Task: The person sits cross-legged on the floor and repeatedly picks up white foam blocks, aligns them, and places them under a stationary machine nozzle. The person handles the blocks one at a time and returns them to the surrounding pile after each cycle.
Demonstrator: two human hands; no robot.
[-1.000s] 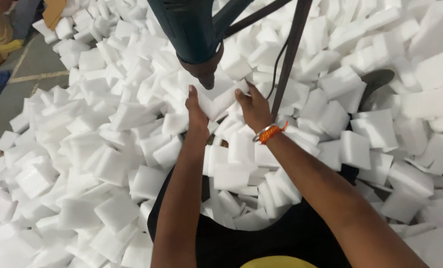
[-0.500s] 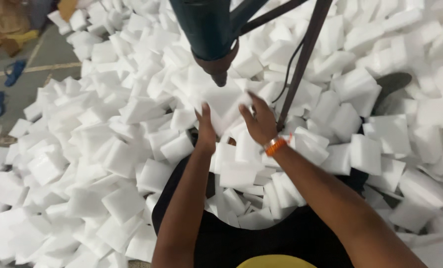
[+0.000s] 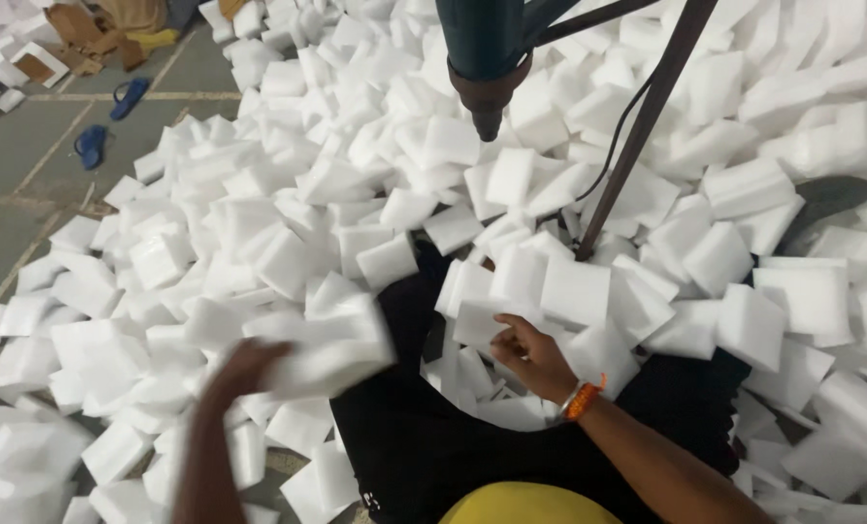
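Observation:
My left hand point(image 3: 244, 367) is blurred with motion at the lower left and grips a white foam block point(image 3: 331, 342), holding it over the heap on that side. My right hand point(image 3: 530, 354), with an orange band at the wrist, rests its fingers on another white foam piece point(image 3: 482, 320) lying by my black-clad lap. A teal drill-like tool point(image 3: 487, 53) hangs point down at the top, fixed to a dark metal stand point(image 3: 637, 136). Both hands are well below the tool's tip.
White foam blocks point(image 3: 259, 223) are heaped all around me. Bare grey floor point(image 3: 26, 165) shows at the upper left with blue sandals point(image 3: 92, 146) and cardboard scraps point(image 3: 84, 24). A cable point(image 3: 613, 136) hangs along the stand. A dark sandal point(image 3: 826, 199) lies at the right.
Both hands have dropped from under the tool's tip. My left hand swung down and left carrying a foam block; my right hand came down onto a piece by my lap.

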